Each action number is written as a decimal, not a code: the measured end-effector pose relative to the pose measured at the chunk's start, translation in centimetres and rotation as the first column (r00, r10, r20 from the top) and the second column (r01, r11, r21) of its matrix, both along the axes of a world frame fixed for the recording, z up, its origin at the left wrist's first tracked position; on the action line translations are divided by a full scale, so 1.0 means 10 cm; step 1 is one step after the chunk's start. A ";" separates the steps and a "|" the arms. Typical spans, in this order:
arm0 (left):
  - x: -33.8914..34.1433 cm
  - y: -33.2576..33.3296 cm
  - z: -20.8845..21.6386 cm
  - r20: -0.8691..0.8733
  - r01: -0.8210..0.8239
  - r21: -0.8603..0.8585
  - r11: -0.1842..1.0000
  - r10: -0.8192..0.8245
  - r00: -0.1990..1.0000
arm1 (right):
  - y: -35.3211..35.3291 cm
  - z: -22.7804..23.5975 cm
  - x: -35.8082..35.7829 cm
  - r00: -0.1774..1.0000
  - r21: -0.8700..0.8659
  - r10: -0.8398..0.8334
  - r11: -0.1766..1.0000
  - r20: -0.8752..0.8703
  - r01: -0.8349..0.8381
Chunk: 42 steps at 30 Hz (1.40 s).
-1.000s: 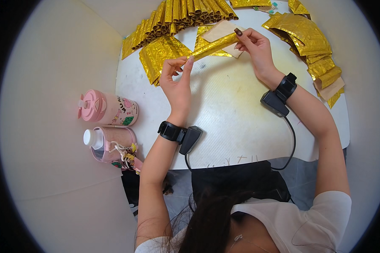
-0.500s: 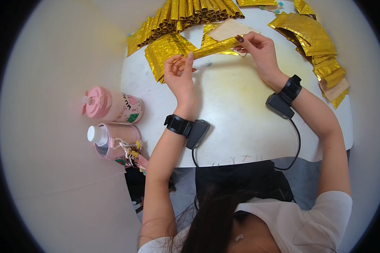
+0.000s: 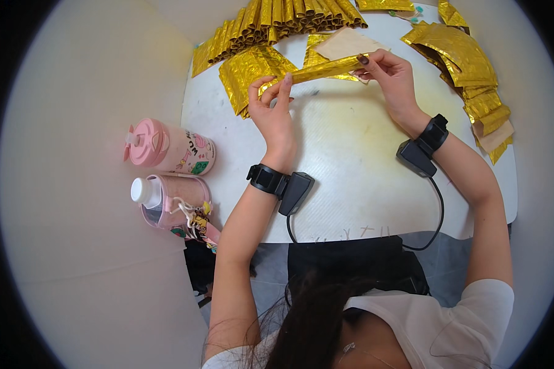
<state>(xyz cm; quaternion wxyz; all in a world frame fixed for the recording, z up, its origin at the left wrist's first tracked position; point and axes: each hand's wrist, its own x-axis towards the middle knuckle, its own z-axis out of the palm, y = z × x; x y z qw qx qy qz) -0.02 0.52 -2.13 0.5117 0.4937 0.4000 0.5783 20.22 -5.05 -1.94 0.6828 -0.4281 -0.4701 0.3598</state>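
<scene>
A narrow tube of rolled gold foil paper (image 3: 327,69) is stretched between my two hands above the far part of the table. Its left end is pinched in my left hand (image 3: 273,106), thumb against fingers. My right hand (image 3: 390,80) grips the other end, slightly higher and farther away. Behind the tube lie a flat gold foil sheet (image 3: 314,52) and a tan sheet of paper (image 3: 349,44). Left of it, near my left hand, rests a stack of flat gold foil sheets (image 3: 246,71).
Many rolled gold tubes (image 3: 277,18) are piled at the back left. Fanned gold foil sheets (image 3: 458,58) run down the right side of the white table (image 3: 363,166). A pink lidded tumbler (image 3: 184,150) and a pink holder with a white-capped bottle (image 3: 181,195) are at left.
The whole view has shifted slightly, moving things a little to the right. Both hands keep hold of the foil tube, with hardly any change in their pose.
</scene>
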 end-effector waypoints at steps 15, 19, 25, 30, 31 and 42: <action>0.02 -0.08 0.05 -0.072 -0.037 0.016 0.999 0.038 0.997 | -0.01 -0.02 0.00 0.999 0.039 -0.033 0.999 0.017 0.032; 0.06 -0.21 0.17 -0.198 -0.045 0.124 0.991 0.069 0.978 | 0.01 -0.01 0.02 0.993 0.042 -0.111 0.993 0.044 0.109; 0.03 -0.19 0.14 -0.249 -0.046 0.169 0.984 0.088 0.965 | 0.03 -0.05 0.05 0.995 0.027 -0.103 0.994 0.005 0.102; 0.00 -0.15 0.11 -0.235 -0.023 0.179 0.984 0.066 0.970 | 0.04 -0.05 0.05 0.995 0.034 -0.095 0.995 -0.013 0.096; -0.01 -0.14 0.11 -0.208 0.002 0.159 0.987 0.032 0.978 | 0.04 -0.05 0.05 0.995 0.035 -0.098 0.995 -0.013 0.098; -0.01 -0.10 0.06 -0.048 0.101 0.174 0.980 -0.094 0.994 | 0.01 -0.03 0.06 0.997 0.047 -0.082 0.996 -0.004 0.082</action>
